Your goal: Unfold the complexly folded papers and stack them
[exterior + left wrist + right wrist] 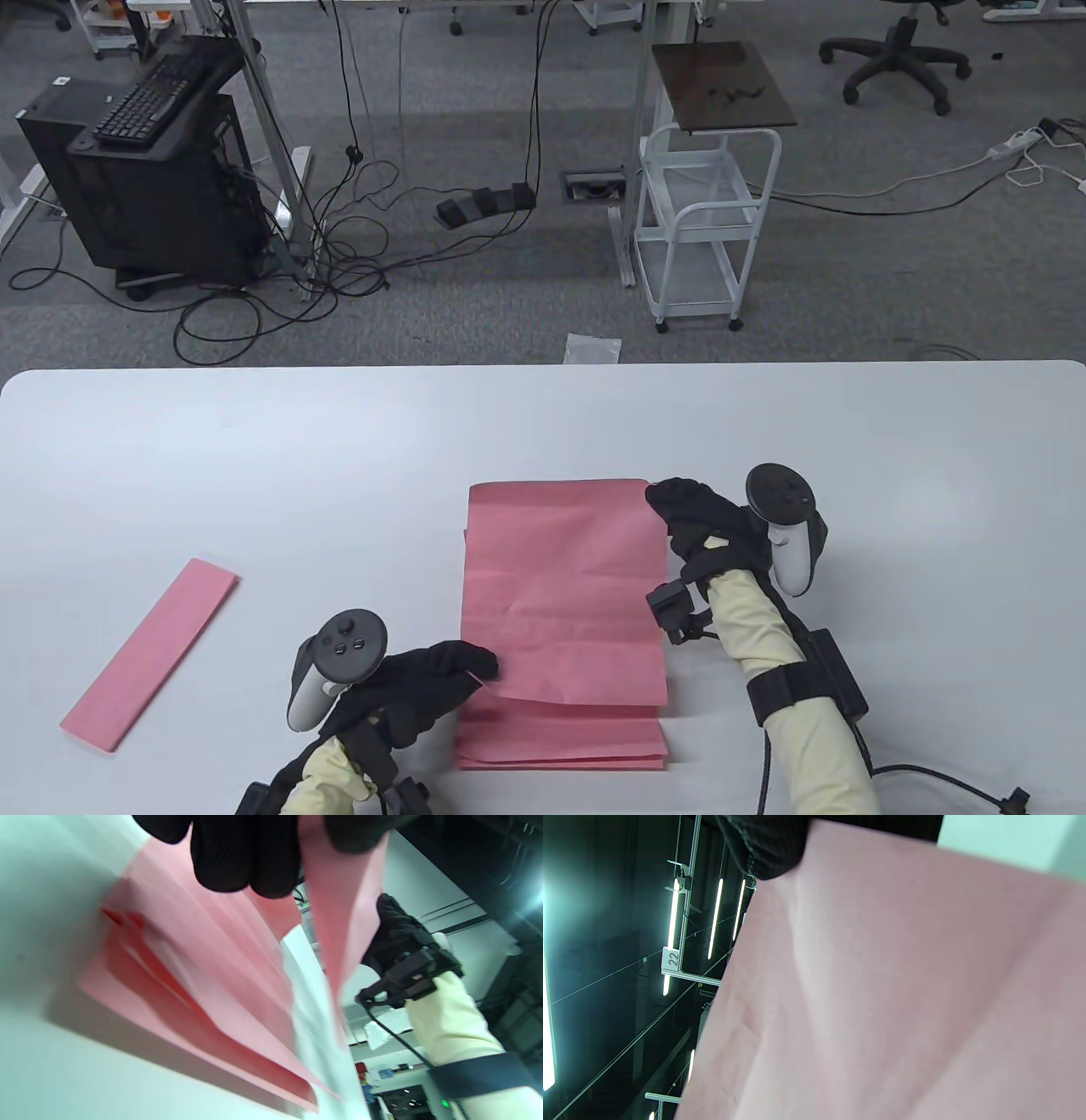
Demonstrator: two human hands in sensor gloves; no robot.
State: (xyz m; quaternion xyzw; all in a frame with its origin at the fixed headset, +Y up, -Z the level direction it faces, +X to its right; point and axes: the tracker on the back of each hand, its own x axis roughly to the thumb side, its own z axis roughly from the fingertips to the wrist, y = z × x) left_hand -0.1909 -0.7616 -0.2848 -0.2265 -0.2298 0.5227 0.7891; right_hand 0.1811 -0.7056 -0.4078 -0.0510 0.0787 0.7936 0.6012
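A creased, unfolded pink sheet (564, 594) is held a little above a stack of flat pink sheets (560, 743) near the table's front middle. My left hand (462, 666) pinches the sheet's near left edge. My right hand (679, 509) grips its far right corner. In the left wrist view my fingers (237, 861) pinch the raised sheet (339, 912) over the stack (191, 997), with my right hand (398, 938) beyond. The right wrist view is filled by the sheet (903, 993). A folded pink paper strip (153, 654) lies at the front left.
The white table (339, 475) runs across the table view, its far edge at mid-frame. Beyond it on the floor stand a white cart (700, 229), a black computer stand (161, 170) and an office chair (899, 59).
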